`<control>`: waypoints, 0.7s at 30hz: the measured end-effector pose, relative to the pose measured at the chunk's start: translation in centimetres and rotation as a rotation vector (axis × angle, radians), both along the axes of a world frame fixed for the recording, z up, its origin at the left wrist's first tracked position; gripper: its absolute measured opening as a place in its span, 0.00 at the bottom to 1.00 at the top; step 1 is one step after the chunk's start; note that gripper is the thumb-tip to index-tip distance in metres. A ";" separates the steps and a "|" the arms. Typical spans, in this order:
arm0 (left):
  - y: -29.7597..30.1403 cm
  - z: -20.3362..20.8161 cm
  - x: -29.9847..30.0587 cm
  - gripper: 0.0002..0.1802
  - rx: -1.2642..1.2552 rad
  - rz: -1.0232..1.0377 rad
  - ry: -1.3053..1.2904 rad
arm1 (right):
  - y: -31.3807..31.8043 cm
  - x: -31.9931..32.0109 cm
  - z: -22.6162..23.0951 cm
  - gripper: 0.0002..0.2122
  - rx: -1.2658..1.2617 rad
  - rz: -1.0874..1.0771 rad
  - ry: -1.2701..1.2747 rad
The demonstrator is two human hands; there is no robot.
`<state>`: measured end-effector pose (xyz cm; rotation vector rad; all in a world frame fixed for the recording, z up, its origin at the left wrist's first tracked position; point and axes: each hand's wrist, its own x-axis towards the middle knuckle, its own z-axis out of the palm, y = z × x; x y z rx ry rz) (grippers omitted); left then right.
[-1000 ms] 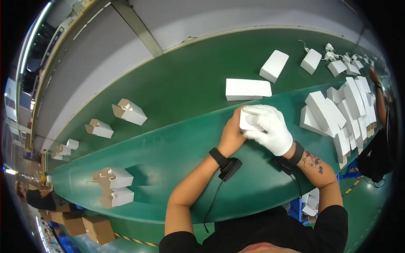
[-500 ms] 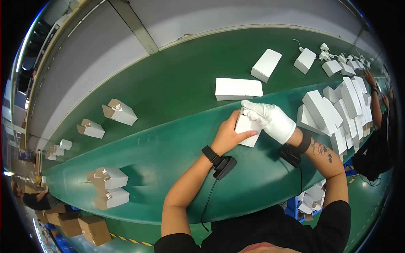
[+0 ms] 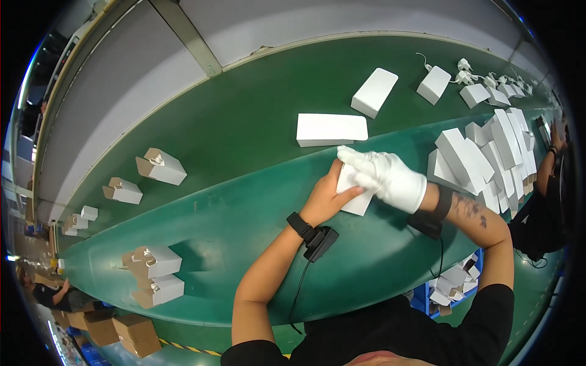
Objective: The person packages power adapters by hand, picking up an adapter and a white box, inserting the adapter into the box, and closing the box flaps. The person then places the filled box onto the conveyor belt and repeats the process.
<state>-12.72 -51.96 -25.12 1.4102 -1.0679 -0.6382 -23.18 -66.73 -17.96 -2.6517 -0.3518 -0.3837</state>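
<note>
A small white cardboard box is gripped in my bare left hand, its fingers round one side and the thumb across the face. Over the box's far end lies my right hand, in a white glove. Its fingers are closed against that end and hide it, so anything between them cannot be made out. Just beyond my hands, a longer white box lies on the green surface, and another white box rests to its right.
At right is a heap of white boxes, with a co-worker's arm beyond. White plugs with cables sit at the back right. Open boxes stand on the green table at left. A blue bin holds more boxes below right.
My gloved hand has turned and moved further over the box's end. The table and boxes appear shifted slightly left in view. The co-worker's arm at right has moved.
</note>
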 end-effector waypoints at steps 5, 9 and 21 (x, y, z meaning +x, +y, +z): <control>0.0 -0.7 0.6 0.41 -0.063 -0.009 -0.101 | -0.3 0.1 0.4 0.27 0.209 0.081 0.079; 0.7 0.6 0.4 0.44 0.024 -0.014 -0.041 | -0.4 0.5 1.5 0.27 0.068 0.173 -0.031; 4.9 3.0 15.3 0.24 -0.139 0.932 -0.824 | -14.6 11.6 -1.9 0.14 -0.937 -0.183 -0.238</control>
